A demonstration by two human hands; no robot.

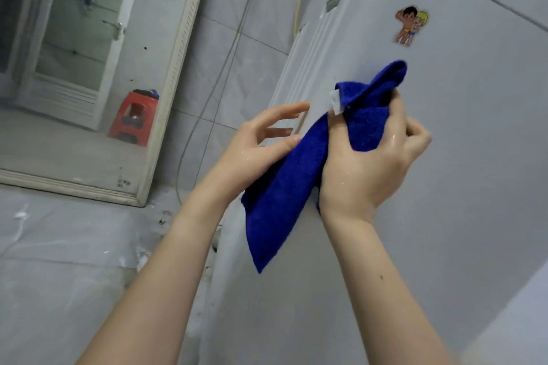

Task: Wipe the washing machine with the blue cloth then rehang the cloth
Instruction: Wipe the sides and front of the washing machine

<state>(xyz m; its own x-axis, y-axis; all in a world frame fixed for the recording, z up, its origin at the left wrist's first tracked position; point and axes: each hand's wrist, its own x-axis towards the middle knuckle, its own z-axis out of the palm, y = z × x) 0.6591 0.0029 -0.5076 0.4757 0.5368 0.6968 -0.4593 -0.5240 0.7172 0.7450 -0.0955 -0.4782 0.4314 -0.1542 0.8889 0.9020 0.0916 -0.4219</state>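
The blue cloth (284, 187) hangs bunched in front of the grey-white washing machine (459, 127), which fills the right of the head view. My right hand (370, 163) grips the cloth's upper part, fingers curled round it, close against the machine's front panel. My left hand (261, 139) lies against the cloth's left edge, thumb touching it and fingers spread straight. A small white tag shows at the cloth's top. Both hands look wet.
A cartoon sticker (410, 27) sits on the machine above the cloth. A hose (302, 0) runs down the tiled wall behind. A framed mirror (166, 83) leans at left, reflecting a red stool (133, 118) and a door.
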